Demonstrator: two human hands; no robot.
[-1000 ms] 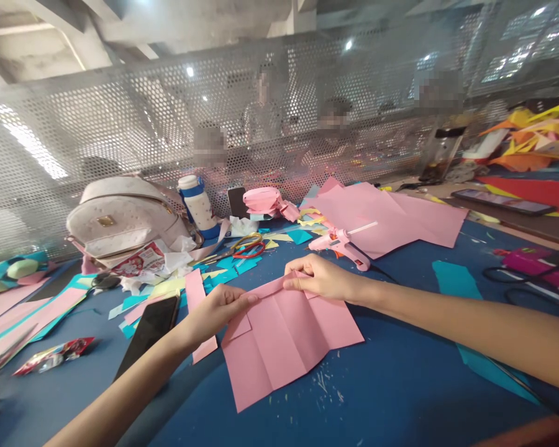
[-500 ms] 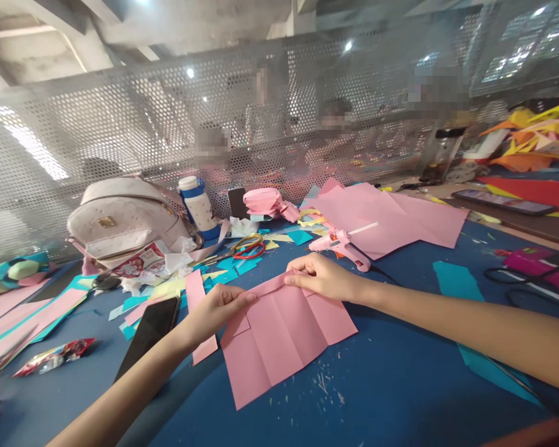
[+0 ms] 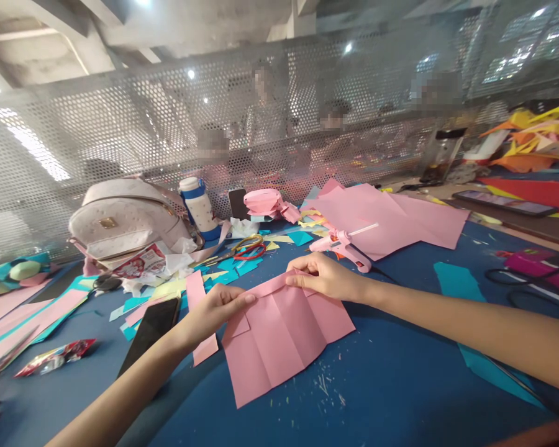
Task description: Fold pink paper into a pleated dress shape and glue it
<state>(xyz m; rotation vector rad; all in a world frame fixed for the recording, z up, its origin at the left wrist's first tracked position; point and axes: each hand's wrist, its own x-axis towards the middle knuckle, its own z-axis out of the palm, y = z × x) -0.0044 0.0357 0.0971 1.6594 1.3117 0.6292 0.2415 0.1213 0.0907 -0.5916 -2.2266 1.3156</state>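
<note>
Both hands pinch the far edge of a creased sheet of pink paper (image 3: pixel 279 341), where a narrow strip is folded over. My left hand (image 3: pixel 226 304) is closed on its left part, thumb on top. Closed farther right along the same fold is my right hand (image 3: pixel 319 276), with thumb and fingertips on the paper. Several lengthwise creases run across the sheet, and its near edge rests at or just above the blue table (image 3: pixel 377 397). A pink glue gun (image 3: pixel 342 247) with a glue stick in it lies just beyond my right hand. A pink paper strip (image 3: pixel 200 316) is beside my left hand.
Scissors (image 3: pixel 246 248) lie among blue and yellow scraps. A black phone (image 3: pixel 151 335) is under my left forearm. Behind stand a backpack (image 3: pixel 125 214), a bottle (image 3: pixel 199 208) and large pink sheets (image 3: pixel 386 217). A perforated screen (image 3: pixel 158 124) closes the back, with people beyond it.
The pink sheet's near right corner has shifted slightly inward, and its right part bows a little more. Both hands keep their hold in nearly the same place.
</note>
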